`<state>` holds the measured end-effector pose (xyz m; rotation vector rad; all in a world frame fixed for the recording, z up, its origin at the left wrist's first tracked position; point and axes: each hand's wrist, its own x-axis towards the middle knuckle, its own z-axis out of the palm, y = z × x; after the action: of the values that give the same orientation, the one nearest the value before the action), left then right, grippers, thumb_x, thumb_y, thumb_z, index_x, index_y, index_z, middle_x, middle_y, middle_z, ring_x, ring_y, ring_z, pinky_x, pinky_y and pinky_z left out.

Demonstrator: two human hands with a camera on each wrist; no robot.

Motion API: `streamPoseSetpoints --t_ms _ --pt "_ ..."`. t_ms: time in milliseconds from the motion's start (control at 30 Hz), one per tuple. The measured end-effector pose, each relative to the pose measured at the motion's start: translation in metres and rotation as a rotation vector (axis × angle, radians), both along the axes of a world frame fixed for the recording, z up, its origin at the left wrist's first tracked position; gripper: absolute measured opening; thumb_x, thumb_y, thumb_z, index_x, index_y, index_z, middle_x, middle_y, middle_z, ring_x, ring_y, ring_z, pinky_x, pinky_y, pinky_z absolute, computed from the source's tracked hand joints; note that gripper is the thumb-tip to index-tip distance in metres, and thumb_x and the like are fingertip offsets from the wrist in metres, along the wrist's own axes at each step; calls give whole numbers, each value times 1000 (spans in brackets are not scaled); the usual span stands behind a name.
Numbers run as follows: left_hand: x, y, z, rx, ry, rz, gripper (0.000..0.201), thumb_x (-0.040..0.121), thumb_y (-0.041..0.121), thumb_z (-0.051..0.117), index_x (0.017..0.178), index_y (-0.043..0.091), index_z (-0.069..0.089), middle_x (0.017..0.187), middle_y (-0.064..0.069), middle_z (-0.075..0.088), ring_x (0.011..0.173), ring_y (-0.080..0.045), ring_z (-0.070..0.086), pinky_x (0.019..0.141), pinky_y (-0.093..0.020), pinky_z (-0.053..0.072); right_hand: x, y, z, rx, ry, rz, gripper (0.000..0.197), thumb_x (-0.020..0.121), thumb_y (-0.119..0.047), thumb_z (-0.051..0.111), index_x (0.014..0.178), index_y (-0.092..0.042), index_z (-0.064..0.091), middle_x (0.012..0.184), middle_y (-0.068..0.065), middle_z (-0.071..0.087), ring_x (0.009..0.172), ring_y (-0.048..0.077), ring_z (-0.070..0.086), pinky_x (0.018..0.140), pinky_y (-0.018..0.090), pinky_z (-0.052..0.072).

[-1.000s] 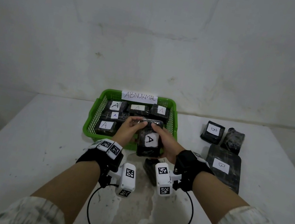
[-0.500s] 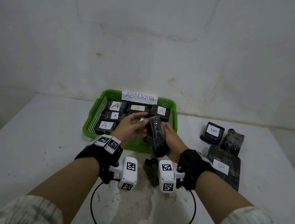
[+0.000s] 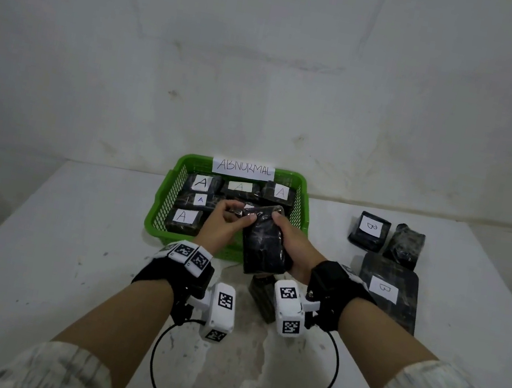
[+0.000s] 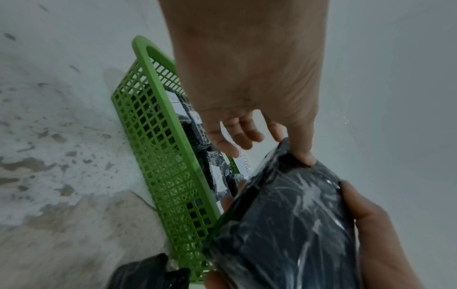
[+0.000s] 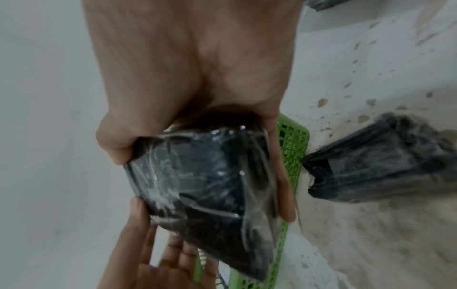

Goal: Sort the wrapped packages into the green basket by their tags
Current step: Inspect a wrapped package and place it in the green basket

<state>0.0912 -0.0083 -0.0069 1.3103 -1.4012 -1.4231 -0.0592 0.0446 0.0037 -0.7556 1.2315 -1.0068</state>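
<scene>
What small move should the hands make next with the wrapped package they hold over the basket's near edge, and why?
Probably lower the wrapped package, held by the right hand and pinched at its far end by the left hand, into the green basket. It hangs over the near rim, with space beside the A-tagged packages.

White table [image 3: 34, 240], paint worn and stained near the front edge. Behind it, bare grey wall [image 3: 271, 59], scuffed and marked. Black cables [image 3: 156, 364] trailing across the tabletop.
</scene>
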Motion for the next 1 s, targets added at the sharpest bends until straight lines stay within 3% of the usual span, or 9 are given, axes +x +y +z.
streamPoseSetpoints --t_ms 67,133,333,433,567,700,800,900,1000 --pt "0 1 2 92 2 -31 45 87 30 64 125 11 50 113 -8 58 106 -24 57 95 -46 48 2 1 2 39 -62 0 47 96 -48 43 126 -13 57 119 15 66 100 27 67 84 39 55" --pt "0 1 4 132 54 -46 47 88 30 61 127 5 51 123 -12 59 109 -24 57 97 -45 46 2 2 3 86 -129 22 50 94 -52 45 124 -15 58 115 15 67 95 29 67 78 44 57" --pt "-3 3 12 140 57 -52 51 88 31 62 129 5 49 126 -12 58 114 -25 57 101 -47 44 -1 4 2 128 -225 25 42 93 -39 52 124 -11 57 103 14 67 85 31 65 70 47 56" --pt "-6 5 13 141 68 -78 47 91 22 59 133 9 44 117 -7 58 108 -21 56 98 -40 44 0 2 3 148 -272 19 36 91 -41 53 111 -13 63 99 15 67 87 32 64 72 45 56" --pt "-5 7 13 102 96 -44 50 91 18 58 137 7 40 126 -13 55 109 -22 55 91 -32 46 0 1 3 85 -207 31 21 91 -35 58 103 -20 65 101 12 69 90 31 66 71 46 57" --pt "-2 9 14 105 86 -77 56 91 19 59 141 11 35 125 -12 55 109 -20 55 95 -35 45 0 0 -3 25 -215 -23 22 92 -17 58 114 -15 61 105 13 66 87 28 66 74 45 56" --pt "1 13 14 115 87 -139 58 91 9 57 143 11 31 123 -11 56 110 -22 55 91 -33 46 3 1 -3 15 -224 -52 30 93 -15 56 123 -11 56 102 12 67 86 26 66 63 38 58" --pt "1 13 12 77 86 -136 59 92 8 55 144 11 29 133 -16 52 118 -26 54 90 -31 48 3 1 -8 -25 -195 -40 32 90 -5 57 121 -13 56 110 13 65 95 27 64 81 44 56" --pt "3 13 12 85 129 -98 57 91 10 57 143 12 34 128 -14 56 108 -20 56 85 -27 50 5 1 -7 -27 -200 -32 38 88 4 56 123 -12 55 113 15 64 99 30 63 89 48 51"
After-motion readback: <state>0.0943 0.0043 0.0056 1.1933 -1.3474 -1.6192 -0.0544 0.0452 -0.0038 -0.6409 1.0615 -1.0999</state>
